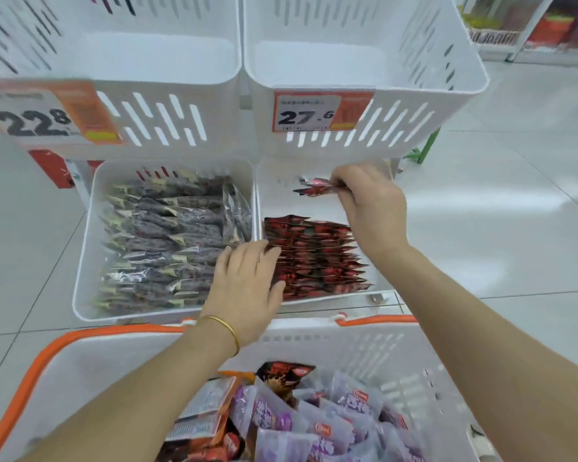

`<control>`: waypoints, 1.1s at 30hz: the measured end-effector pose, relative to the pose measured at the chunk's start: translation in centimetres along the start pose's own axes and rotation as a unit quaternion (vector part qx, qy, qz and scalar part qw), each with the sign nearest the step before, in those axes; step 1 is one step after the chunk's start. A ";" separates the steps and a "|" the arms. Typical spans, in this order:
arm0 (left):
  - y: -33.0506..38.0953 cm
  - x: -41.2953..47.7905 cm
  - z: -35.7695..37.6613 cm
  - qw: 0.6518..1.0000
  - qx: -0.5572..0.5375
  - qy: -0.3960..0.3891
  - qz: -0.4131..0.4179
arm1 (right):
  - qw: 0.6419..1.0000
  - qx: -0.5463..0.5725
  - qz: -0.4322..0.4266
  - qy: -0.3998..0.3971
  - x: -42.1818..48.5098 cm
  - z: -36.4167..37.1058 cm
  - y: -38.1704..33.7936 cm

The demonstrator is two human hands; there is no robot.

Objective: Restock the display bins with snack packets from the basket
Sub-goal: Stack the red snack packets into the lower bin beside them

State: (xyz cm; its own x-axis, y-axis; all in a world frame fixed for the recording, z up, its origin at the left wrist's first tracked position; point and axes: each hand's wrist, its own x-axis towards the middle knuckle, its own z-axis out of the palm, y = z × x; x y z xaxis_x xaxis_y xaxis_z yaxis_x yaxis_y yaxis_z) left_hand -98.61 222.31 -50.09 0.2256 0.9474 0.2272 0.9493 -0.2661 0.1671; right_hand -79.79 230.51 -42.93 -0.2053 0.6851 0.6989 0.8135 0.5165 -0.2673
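Closest to the lens: one white basket [397, 348] with an orange rim, heaped with purple packets [314, 425] and a few brown packets [284, 375], nowhere near emptied.

Just beyond, two lower bins side by side. Left bin [84, 245] packed wall to wall with dark packets [167, 241], seemingly finished. Right bin [281, 201] only part filled: one red row [317, 258] standing along the near half, bare floor behind it.

Left hand [247, 285], gold bangle [227, 331] at the wrist, fingers flat and unclenched, pressed against the row's near left end as if steadying it. Right hand [371, 208] over the bare back half of the right bin, fingers pinched round a small red bundle [314, 187] held above the floor of the bin, not yet set down.

Higher up, two upper bins, first [167, 61] and second [364, 61], no packets visible inside, each with one price tag [44, 115] [317, 113].

Judged less than halfway: one bin full, one in progress, two waiting.

Counted: one basket, four bins, two tags, two hands. Bundle perhaps two or three packets. Row too tightly overlapped for a sure count.
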 end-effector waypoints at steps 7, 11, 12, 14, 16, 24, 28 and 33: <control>-0.5 0.3 1.6 1.000 0.002 -0.004 0.007 | 0.971 0.083 0.114 -0.194 2.5 8.9 1.7; -0.6 0.4 1.8 1.000 0.004 -0.007 0.002 | 0.910 0.097 0.129 -0.381 2.7 11.5 2.6; -0.6 0.4 1.9 1.000 0.007 -0.005 0.002 | 0.895 0.106 0.142 -0.409 2.7 11.8 2.7; -0.6 0.4 1.9 1.000 0.011 -0.004 0.001 | 0.872 0.124 0.167 -0.443 2.9 12.0 2.6; -0.7 0.5 1.9 1.000 0.008 0.000 0.001 | 0.860 0.132 0.187 -0.456 3.1 11.9 2.6; -0.6 0.6 1.1 0.999 0.025 -0.028 -0.010 | 0.918 0.196 0.214 -0.270 0.3 2.9 -2.0; -0.1 0.3 0.2 0.994 0.082 -0.054 -0.040 | 0.906 0.282 0.267 -0.169 -6.5 -3.6 -7.2; 1.1 -1.9 -1.8 0.995 0.082 -0.021 -0.058 | 0.870 0.288 0.346 -0.202 -16.8 -7.4 -10.5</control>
State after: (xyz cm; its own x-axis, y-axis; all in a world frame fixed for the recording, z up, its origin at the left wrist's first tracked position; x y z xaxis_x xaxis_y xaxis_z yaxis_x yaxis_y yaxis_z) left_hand -98.40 219.88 -48.60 0.1185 0.9773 0.1755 0.9916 -0.1258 0.0310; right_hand -80.87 209.81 -46.94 -0.0439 0.9988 -0.0215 0.4355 -0.0002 -0.9002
